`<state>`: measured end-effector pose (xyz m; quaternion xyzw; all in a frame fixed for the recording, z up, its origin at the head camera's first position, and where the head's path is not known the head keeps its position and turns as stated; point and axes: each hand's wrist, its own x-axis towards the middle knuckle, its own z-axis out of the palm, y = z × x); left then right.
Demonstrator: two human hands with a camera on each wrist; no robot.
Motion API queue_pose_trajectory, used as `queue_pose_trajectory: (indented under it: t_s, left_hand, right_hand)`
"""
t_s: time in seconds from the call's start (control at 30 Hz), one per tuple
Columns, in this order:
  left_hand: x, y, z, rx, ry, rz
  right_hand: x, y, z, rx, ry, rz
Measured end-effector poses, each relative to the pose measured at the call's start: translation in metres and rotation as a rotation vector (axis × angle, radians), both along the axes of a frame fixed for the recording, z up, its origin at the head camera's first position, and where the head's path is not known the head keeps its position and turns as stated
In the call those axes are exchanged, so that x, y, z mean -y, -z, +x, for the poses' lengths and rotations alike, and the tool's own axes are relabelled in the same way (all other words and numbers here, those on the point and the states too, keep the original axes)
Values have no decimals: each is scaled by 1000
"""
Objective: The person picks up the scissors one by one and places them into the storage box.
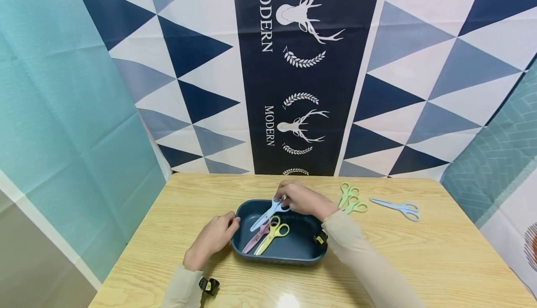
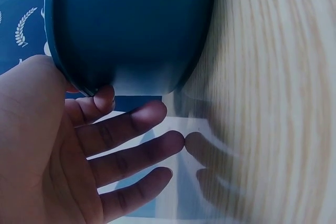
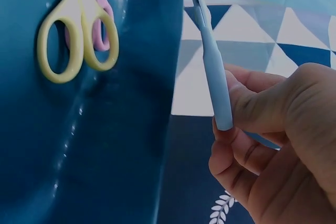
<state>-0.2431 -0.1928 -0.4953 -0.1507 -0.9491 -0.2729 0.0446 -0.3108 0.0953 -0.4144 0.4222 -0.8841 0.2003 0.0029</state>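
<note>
1. Nearest the head camera, your left sleeve (image 1: 182, 289) enters from 7 o'clock and your right sleeve (image 1: 365, 256) from 5 o'clock, above the counter (image 1: 440, 261).
2. Your left grip (image 1: 214, 236) holds the tray (image 1: 299, 240) at its 9 o'clock edge, probably to steady it.
3. Your right grip (image 1: 302, 200), at the tray's 1 o'clock, pinches the blue scissors (image 1: 264, 218) by the handle. Their blades slant toward 8 o'clock over the tray; held this way, your fingers seem well clear of the edges.
4. In the tray, toward 8 o'clock, the yellow scissors (image 1: 271, 236) lie beside and partly over the pink scissors (image 1: 253, 242), blades toward 7 o'clock.
5. On the counter, two green scissors (image 1: 347, 195) lie at the tray's 2 o'clock and a second blue pair (image 1: 398, 206) just short of 3, likely handy for your right side.
6. Only the left wrist view shows your lower three fingers spread, off the rim. Only the right wrist view shows the held handle edge-on, between thumb and fingers. The head view alone shows the green scissors.
</note>
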Motion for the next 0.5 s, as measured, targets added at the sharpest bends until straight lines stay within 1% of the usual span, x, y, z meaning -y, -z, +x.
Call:
queue_pose_trajectory:
  t_s: [0.23, 0.37, 0.5]
  left_hand:
    - [0, -2, 0, -4, 2, -1]
    - [-1, -3, 0, -7, 4, -4]
    - [-1, -3, 0, -6, 1, -14]
  right_hand:
    - [11, 7, 1, 45, -7, 16]
    - [17, 13, 1, 45, -15, 43]
    - [24, 19, 1, 39, -40, 59]
